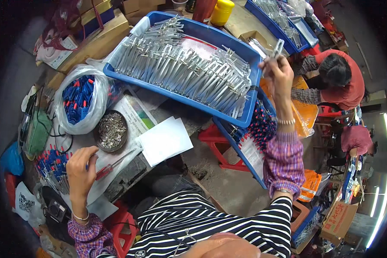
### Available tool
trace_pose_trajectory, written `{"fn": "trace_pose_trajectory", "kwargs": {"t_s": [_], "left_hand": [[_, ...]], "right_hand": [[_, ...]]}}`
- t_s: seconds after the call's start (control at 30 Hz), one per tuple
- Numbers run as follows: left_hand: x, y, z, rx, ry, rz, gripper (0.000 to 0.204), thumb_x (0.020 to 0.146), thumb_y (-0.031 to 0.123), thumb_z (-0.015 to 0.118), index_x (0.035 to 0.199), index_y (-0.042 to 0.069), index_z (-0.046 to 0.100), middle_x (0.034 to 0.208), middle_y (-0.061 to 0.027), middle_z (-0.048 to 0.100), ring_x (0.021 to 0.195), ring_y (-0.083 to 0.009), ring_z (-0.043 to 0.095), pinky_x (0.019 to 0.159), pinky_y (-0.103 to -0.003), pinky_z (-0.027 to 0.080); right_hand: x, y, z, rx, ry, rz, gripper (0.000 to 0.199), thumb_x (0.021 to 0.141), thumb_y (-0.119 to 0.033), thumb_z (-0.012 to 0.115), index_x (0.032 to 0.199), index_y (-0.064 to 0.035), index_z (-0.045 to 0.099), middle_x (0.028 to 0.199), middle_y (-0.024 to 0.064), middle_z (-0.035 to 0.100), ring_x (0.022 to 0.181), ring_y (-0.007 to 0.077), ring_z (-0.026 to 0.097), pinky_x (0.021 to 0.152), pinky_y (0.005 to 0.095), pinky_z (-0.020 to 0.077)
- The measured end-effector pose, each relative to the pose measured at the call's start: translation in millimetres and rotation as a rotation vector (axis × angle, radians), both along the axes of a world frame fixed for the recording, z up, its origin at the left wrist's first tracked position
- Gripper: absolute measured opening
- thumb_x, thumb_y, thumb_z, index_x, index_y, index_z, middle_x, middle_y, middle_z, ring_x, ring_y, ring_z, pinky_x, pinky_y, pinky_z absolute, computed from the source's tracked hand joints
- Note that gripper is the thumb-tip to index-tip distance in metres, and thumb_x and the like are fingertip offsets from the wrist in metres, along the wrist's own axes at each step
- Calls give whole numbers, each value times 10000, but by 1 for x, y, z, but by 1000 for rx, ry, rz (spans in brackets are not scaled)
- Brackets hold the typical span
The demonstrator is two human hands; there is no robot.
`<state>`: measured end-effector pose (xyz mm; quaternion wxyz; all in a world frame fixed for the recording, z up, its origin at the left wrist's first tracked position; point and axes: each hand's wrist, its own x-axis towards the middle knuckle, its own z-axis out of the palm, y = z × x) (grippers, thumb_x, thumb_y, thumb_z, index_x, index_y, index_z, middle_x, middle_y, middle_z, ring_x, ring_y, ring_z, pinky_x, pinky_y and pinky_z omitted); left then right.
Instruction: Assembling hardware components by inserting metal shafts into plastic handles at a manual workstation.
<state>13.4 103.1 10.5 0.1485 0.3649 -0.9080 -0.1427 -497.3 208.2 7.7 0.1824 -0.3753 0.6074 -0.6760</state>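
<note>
- Striped shirt (172,215) is closest, at the bottom.
- Right hand (281,76) has its fingers pinched on a silver metal piece (279,47), up by the right end of a blue tray (176,98).
- Lots of silver parts (180,64) lie in that tray.
- Left hand (80,171) bends its fingers near a bowl (124,141); I cannot tell if they hold anything.

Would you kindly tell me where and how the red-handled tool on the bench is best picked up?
Probably by its red handles, reached from above and the left: that end lies beside the left hand, while the slim metal end points away toward the white paper.
</note>
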Motion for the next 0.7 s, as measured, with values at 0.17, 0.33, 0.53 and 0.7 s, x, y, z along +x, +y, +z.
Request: {"fn": "trace_pose_trajectory", "kwargs": {"t_s": [0.17,0.33,0.53,0.7], "left_hand": [[-6,6,-2,114,143,-30,152,782,-35,604,929,-7,631,848,-128,649,735,-253,627,655,-305,470],[2,24,-17,197,119,61,146,780,-8,617,922,10,647,881,-143,663,793,-293,645,711,-336,497],[44,58,-47,85,-28,160,228,753,-60,584,963,15,633,949,-138,645,874,-324,606,793,-383,473],[42,64,-51,15,-90,203,371,715,-72,578,1074,22,589,1038,-162,591,975,-352,552,843,-400,441]], "right_hand": [[122,56,4,327,-251,239,224,904,-158,549,1048,12,527,829,68,595,641,110,585,590,231,490],[192,79,-69,549,-308,501,116,900,-108,572,942,-1,560,775,36,622,639,53,536,596,185,414],[232,68,-94,525,6,453,131,874,-93,599,815,24,603,561,8,545,520,42,479,476,229,357],[244,64,-101,459,365,419,112,827,-74,629,842,33,599,587,149,534,485,232,540,464,292,384]]}}
